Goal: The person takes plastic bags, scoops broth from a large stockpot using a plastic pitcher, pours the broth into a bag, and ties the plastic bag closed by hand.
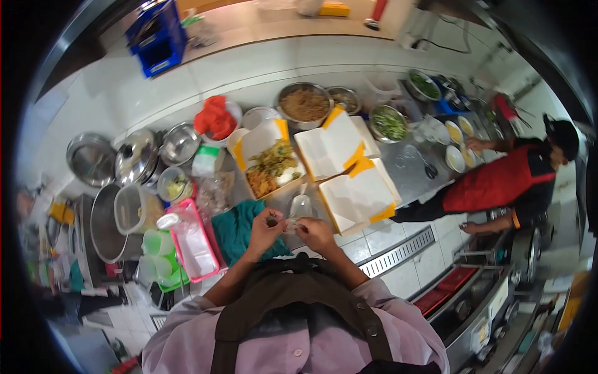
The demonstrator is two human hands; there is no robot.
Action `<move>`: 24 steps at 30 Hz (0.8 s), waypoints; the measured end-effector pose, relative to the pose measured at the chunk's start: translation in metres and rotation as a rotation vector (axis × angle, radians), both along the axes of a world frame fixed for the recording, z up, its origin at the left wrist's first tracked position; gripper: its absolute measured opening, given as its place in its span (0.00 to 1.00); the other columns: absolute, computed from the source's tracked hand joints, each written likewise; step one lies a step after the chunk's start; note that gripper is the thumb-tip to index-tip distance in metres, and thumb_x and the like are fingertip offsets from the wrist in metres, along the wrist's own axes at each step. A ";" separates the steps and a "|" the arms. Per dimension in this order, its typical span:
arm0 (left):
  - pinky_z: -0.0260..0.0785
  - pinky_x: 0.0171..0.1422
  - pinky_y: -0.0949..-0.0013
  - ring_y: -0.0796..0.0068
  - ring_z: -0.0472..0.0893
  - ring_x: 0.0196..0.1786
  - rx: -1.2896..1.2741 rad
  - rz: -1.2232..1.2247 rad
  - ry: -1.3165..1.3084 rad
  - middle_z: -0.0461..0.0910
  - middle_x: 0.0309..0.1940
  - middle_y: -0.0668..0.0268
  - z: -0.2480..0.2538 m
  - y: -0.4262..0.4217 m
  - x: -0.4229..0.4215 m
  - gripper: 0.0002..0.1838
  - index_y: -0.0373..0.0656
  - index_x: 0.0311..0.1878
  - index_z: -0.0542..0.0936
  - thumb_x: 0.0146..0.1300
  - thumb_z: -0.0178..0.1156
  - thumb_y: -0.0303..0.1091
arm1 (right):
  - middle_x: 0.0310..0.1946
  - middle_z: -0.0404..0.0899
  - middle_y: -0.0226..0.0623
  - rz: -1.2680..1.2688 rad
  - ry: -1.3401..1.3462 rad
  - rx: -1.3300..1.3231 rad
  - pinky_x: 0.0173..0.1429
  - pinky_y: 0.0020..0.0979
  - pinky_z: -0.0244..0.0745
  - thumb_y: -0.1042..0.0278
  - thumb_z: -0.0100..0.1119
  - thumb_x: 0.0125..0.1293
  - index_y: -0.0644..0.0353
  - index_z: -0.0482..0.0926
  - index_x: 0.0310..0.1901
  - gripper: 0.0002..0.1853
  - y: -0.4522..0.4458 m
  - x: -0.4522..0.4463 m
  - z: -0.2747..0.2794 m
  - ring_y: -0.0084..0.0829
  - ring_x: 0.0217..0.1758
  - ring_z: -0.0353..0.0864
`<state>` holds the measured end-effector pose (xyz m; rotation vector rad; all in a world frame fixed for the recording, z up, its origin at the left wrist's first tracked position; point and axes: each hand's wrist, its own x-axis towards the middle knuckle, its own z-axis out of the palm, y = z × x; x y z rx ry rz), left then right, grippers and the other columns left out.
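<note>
Close together at the counter's near edge, my left hand (268,229) and my right hand (313,233) pinch a small clear plastic bag (291,225) between them. A clear, bag-like piece (301,204) lies just beyond my fingers. Under and beside my left hand is a teal cloth (237,230). Farther forward stands an open box (271,167) filled with rice, greens and something white. To its right, two open white and yellow boxes (330,153) (358,198) look unfilled, with a brown spoon-like utensil (337,175) lying across their edges.
Steel bowls (305,105) of food line the wall side. A pink tray (194,240), plastic tubs (137,209) and a large pot (107,224) stand left. At the right, a person in a red apron (489,181) reaches toward small bowls (455,159).
</note>
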<state>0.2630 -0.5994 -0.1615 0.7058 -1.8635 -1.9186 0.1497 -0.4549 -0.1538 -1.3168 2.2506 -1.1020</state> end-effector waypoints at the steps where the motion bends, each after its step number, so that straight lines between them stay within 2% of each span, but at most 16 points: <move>1: 0.68 0.38 0.78 0.85 0.75 0.36 0.080 0.056 0.097 0.76 0.36 0.71 -0.004 -0.002 0.008 0.12 0.39 0.43 0.75 0.55 0.62 0.22 | 0.30 0.79 0.46 0.049 -0.013 -0.001 0.36 0.41 0.73 0.71 0.63 0.57 0.62 0.78 0.34 0.06 0.002 -0.001 -0.003 0.48 0.33 0.80; 2: 0.69 0.50 0.72 0.77 0.75 0.48 0.119 -0.006 0.184 0.74 0.48 0.67 -0.036 -0.008 0.015 0.22 0.41 0.52 0.73 0.53 0.66 0.26 | 0.30 0.79 0.45 0.046 0.004 -0.016 0.37 0.40 0.74 0.71 0.62 0.57 0.61 0.79 0.36 0.06 0.003 -0.001 -0.007 0.46 0.32 0.80; 3: 0.69 0.50 0.72 0.77 0.75 0.48 0.108 0.042 0.183 0.74 0.48 0.67 -0.036 -0.008 0.023 0.22 0.41 0.52 0.73 0.53 0.66 0.26 | 0.30 0.80 0.44 0.039 0.028 -0.034 0.37 0.39 0.75 0.70 0.61 0.58 0.60 0.81 0.38 0.07 -0.001 0.000 -0.011 0.45 0.32 0.81; 5: 0.66 0.61 0.63 0.65 0.73 0.57 -0.721 -0.162 -0.084 0.72 0.55 0.62 -0.034 -0.002 0.023 0.31 0.43 0.59 0.70 0.51 0.69 0.32 | 0.31 0.81 0.43 0.088 -0.009 -0.067 0.39 0.39 0.76 0.69 0.60 0.59 0.58 0.81 0.40 0.08 -0.010 0.012 -0.018 0.44 0.33 0.81; 6: 0.65 0.63 0.59 0.61 0.73 0.58 -0.745 -0.168 -0.030 0.71 0.57 0.60 -0.037 -0.002 0.024 0.33 0.42 0.61 0.68 0.51 0.69 0.34 | 0.33 0.81 0.43 0.066 -0.026 -0.087 0.41 0.39 0.76 0.68 0.59 0.60 0.57 0.82 0.43 0.10 -0.008 0.007 -0.017 0.42 0.35 0.82; 7: 0.63 0.66 0.56 0.57 0.72 0.60 -0.763 -0.218 0.075 0.70 0.59 0.58 -0.044 0.001 0.018 0.35 0.42 0.62 0.67 0.50 0.69 0.35 | 0.36 0.82 0.44 0.103 -0.358 -0.161 0.44 0.38 0.77 0.66 0.56 0.62 0.56 0.82 0.45 0.11 -0.015 0.013 -0.007 0.41 0.38 0.82; 8: 0.63 0.67 0.56 0.57 0.72 0.61 -0.495 -0.162 0.142 0.71 0.58 0.56 -0.071 0.008 0.014 0.30 0.39 0.60 0.69 0.52 0.66 0.32 | 0.39 0.81 0.46 0.094 -0.185 0.003 0.46 0.40 0.76 0.64 0.55 0.63 0.55 0.82 0.45 0.12 -0.012 0.013 -0.029 0.43 0.40 0.81; 10: 0.73 0.57 0.63 0.67 0.79 0.52 -0.110 -0.166 0.170 0.76 0.52 0.56 -0.091 0.014 0.002 0.23 0.37 0.57 0.71 0.58 0.62 0.28 | 0.39 0.80 0.47 0.172 0.001 -0.065 0.47 0.42 0.76 0.63 0.56 0.60 0.56 0.80 0.41 0.10 -0.015 0.014 -0.001 0.49 0.41 0.80; 11: 0.76 0.51 0.67 0.70 0.81 0.47 -0.093 -0.136 0.332 0.78 0.50 0.59 -0.095 0.017 -0.005 0.23 0.37 0.58 0.70 0.59 0.61 0.27 | 0.39 0.79 0.47 0.074 -0.008 -0.047 0.48 0.43 0.75 0.65 0.56 0.60 0.58 0.78 0.38 0.08 -0.015 0.016 -0.006 0.50 0.43 0.79; 13: 0.68 0.62 0.58 0.66 0.76 0.58 -0.452 -0.189 0.178 0.75 0.56 0.58 -0.098 0.011 -0.011 0.22 0.40 0.59 0.71 0.63 0.58 0.36 | 0.39 0.78 0.47 0.010 0.001 -0.121 0.50 0.44 0.74 0.66 0.55 0.60 0.60 0.77 0.36 0.07 -0.009 0.017 0.026 0.50 0.44 0.78; 14: 0.68 0.62 0.58 0.66 0.76 0.58 -0.462 -0.210 0.179 0.75 0.56 0.58 -0.096 0.012 -0.008 0.22 0.40 0.59 0.71 0.63 0.58 0.36 | 0.39 0.78 0.47 -0.010 0.000 -0.133 0.50 0.44 0.74 0.66 0.55 0.60 0.60 0.77 0.36 0.07 -0.008 0.017 0.020 0.50 0.44 0.78; 16: 0.47 0.71 0.47 0.62 0.64 0.70 -0.817 -0.204 -0.089 0.70 0.61 0.58 -0.092 0.015 -0.004 0.23 0.44 0.59 0.72 0.65 0.54 0.46 | 0.41 0.78 0.46 0.049 0.018 -0.249 0.53 0.44 0.72 0.65 0.54 0.61 0.61 0.75 0.37 0.09 -0.013 0.012 0.004 0.51 0.46 0.77; 17: 0.47 0.71 0.47 0.62 0.64 0.70 -0.824 -0.200 -0.087 0.70 0.61 0.58 -0.088 0.017 -0.006 0.23 0.44 0.59 0.72 0.65 0.54 0.46 | 0.41 0.78 0.46 0.052 0.022 -0.255 0.53 0.44 0.72 0.65 0.54 0.61 0.61 0.75 0.37 0.09 -0.013 0.010 -0.001 0.51 0.46 0.77; 20: 0.31 0.72 0.43 0.60 0.52 0.75 -0.638 -0.295 -0.144 0.66 0.65 0.60 -0.087 0.015 -0.006 0.25 0.49 0.59 0.73 0.63 0.51 0.51 | 0.42 0.78 0.43 0.124 -0.077 0.100 0.45 0.41 0.76 0.68 0.54 0.63 0.61 0.72 0.39 0.07 -0.010 0.009 -0.011 0.44 0.40 0.81; 22: 0.33 0.72 0.40 0.59 0.55 0.74 -0.977 -0.375 -0.205 0.67 0.65 0.61 -0.104 0.009 0.000 0.26 0.49 0.60 0.72 0.60 0.53 0.48 | 0.42 0.79 0.41 -0.011 -0.833 -0.121 0.35 0.36 0.77 0.71 0.55 0.64 0.61 0.69 0.42 0.08 -0.016 0.011 -0.024 0.34 0.33 0.83; 24: 0.32 0.72 0.40 0.58 0.55 0.74 -0.879 -0.373 -0.244 0.66 0.65 0.60 -0.086 0.014 -0.008 0.26 0.48 0.59 0.73 0.59 0.53 0.47 | 0.43 0.79 0.40 -0.118 -1.015 -0.260 0.31 0.32 0.77 0.72 0.55 0.65 0.60 0.68 0.43 0.08 -0.014 0.019 -0.010 0.29 0.31 0.82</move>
